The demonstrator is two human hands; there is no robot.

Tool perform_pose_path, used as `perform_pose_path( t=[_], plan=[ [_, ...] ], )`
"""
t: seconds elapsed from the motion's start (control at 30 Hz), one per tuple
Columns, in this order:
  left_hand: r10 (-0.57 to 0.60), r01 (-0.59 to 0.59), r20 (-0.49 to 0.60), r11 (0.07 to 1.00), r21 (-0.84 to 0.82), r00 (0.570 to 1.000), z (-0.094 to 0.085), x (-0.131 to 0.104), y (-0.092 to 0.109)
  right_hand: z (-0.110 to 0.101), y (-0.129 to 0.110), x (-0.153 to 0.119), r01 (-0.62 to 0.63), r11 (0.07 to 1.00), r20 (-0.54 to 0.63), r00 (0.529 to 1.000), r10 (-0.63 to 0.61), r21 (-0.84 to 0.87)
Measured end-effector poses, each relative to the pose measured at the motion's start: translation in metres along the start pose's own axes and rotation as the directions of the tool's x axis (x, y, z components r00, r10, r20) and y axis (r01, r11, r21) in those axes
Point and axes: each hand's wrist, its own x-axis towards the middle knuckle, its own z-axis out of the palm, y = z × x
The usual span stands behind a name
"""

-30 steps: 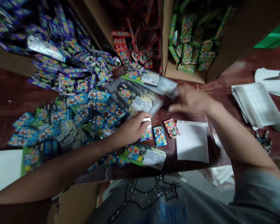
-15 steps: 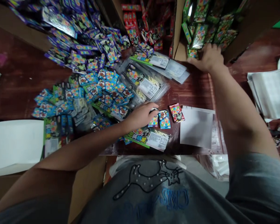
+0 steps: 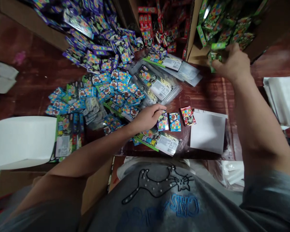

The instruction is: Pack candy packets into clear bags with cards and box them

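Observation:
My left hand (image 3: 148,117) is closed on the upper left edge of a small purple candy box (image 3: 162,121) lying on the table. Beside that box lie a blue candy box (image 3: 175,122) and a slightly tilted red candy box (image 3: 188,116). My right hand (image 3: 235,64), blurred, grips a small green candy box (image 3: 214,58) between thumb and fingers at the near opening of a carton (image 3: 195,54) of green boxes. Below my left hand is a printed clear bag (image 3: 168,143). A white sheet (image 3: 207,132) lies right of the red box.
Loose purple boxes (image 3: 99,48) spill across the back left, with blue boxes (image 3: 120,85) nearer. Printed plastic bags (image 3: 157,85) are stacked mid-table. Red boxes (image 3: 147,32) fill a carton at the back. White sheets (image 3: 284,100) lie right; a white tray (image 3: 21,141) stands left.
My right hand has drawn a green candy box slightly out of the carton. My left hand has shifted a little, uncovering more of the purple box. The whole view has shifted slightly.

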Motion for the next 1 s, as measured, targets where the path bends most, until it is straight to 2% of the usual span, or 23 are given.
perform_pose_path(
  t=[0.07,0.13,0.2,0.27,0.37,0.43,0.47,0.53,0.63,0.73,0.8,0.9,0.93,1.0],
  plan=[
    [0.021,-0.021,0.004,1.000,-0.002,1.000,0.000,-0.004,-0.001,-0.015,0.014,-0.053,0.194,0.956,0.014,0.979,-0.202,0.221],
    [0.040,-0.040,-0.002,0.999,-0.015,0.999,0.000,-0.007,0.001,-0.025,0.030,-0.112,0.275,0.879,0.087,0.939,-0.332,0.389],
    [0.053,-0.056,-0.034,0.993,-0.103,0.998,0.004,-0.008,0.008,-0.029,0.044,-0.167,0.207,0.831,0.213,0.909,-0.359,0.516],
    [0.084,-0.096,-0.059,0.960,-0.261,0.995,0.013,-0.005,0.019,-0.027,0.055,-0.209,0.096,0.805,0.286,0.905,-0.316,0.586],
    [0.198,-0.177,0.003,0.880,-0.442,0.980,0.037,0.011,0.034,-0.016,0.063,-0.246,-0.103,0.751,0.327,0.932,-0.156,0.652],
    [0.257,-0.201,0.078,0.883,-0.425,0.963,0.052,0.023,0.037,-0.008,0.064,-0.257,-0.200,0.706,0.351,0.933,-0.074,0.679],
    [0.265,-0.212,0.098,0.905,-0.370,0.959,0.056,0.029,0.035,-0.004,0.063,-0.260,-0.206,0.708,0.352,0.934,-0.065,0.676],
    [0.255,-0.232,0.090,0.949,-0.211,0.963,0.058,0.035,0.029,0.001,0.061,-0.264,-0.129,0.788,0.301,0.951,-0.075,0.603],
    [0.274,-0.274,0.037,0.962,-0.009,0.961,0.048,0.033,0.020,0.002,0.061,-0.267,0.034,0.931,0.196,0.974,-0.112,0.364],
    [0.342,-0.335,-0.024,0.931,0.147,0.939,0.043,0.027,0.024,-0.003,0.069,-0.264,0.111,0.978,0.215,0.965,-0.148,0.176],
    [0.345,-0.324,-0.058,0.918,0.230,0.937,0.049,0.025,0.034,-0.006,0.076,-0.258,0.257,0.960,0.258,0.926,-0.277,0.109],
    [0.252,-0.235,-0.015,0.919,0.317,0.967,0.065,0.029,0.054,-0.003,0.082,-0.244,0.507,0.853,0.347,0.783,-0.516,0.126],
    [0.218,-0.209,0.012,0.915,0.346,0.976,0.071,0.032,0.059,-0.001,0.082,-0.239,0.542,0.828,0.371,0.746,-0.553,0.145],
    [0.189,-0.195,0.054,0.899,0.392,0.980,0.080,0.036,0.065,0.004,0.082,-0.229,0.552,0.818,0.384,0.728,-0.568,0.162]
  ],
)
